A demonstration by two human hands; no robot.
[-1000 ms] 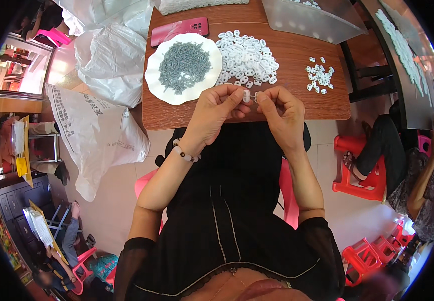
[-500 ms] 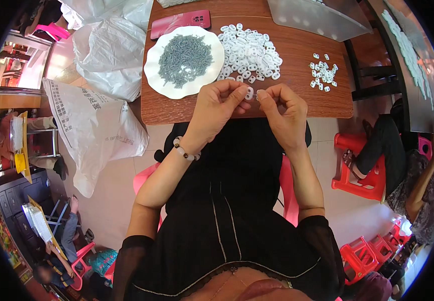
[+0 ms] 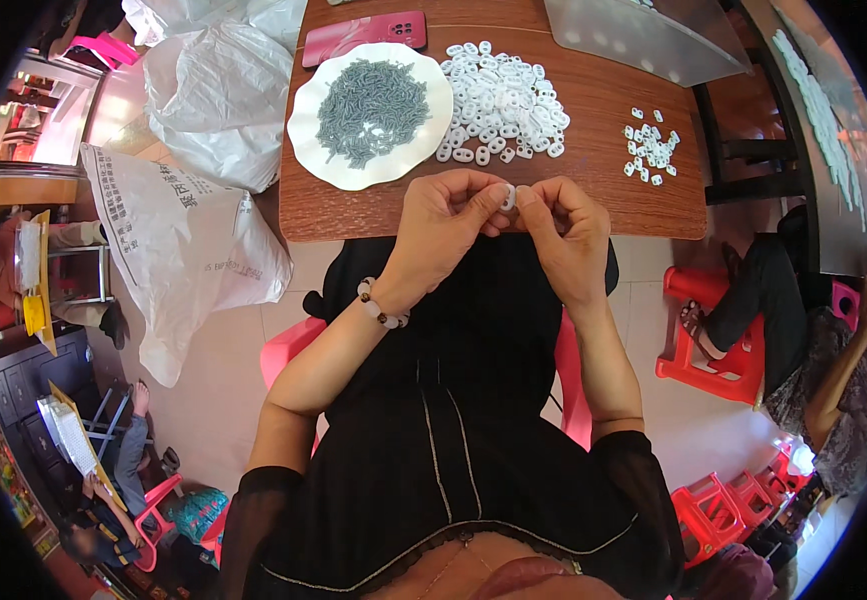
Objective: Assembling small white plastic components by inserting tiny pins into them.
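Head view: two bare hands meet over the near edge of one brown table (image 3: 593,175). The left hand (image 3: 443,228) pinches one white piece (image 3: 509,197), a small oval with holes, between thumb and forefinger. The right hand (image 3: 565,235) has thumb and forefinger closed together at the piece's right side; whether they grip something small, I cannot tell. One bracelet (image 3: 380,308) circles the left wrist. Beyond the hands are one white plate (image 3: 303,125) heaped with grey rods (image 3: 371,112), too many to count, and, just right of it, one large pile (image 3: 508,100) of white pieces, also uncountable. Farther right lies one small cluster (image 3: 651,150), roughly two dozen. One pink phone (image 3: 353,38) and one translucent bin (image 3: 643,45) sit behind. One printed sack (image 3: 188,270) stands left of the table.
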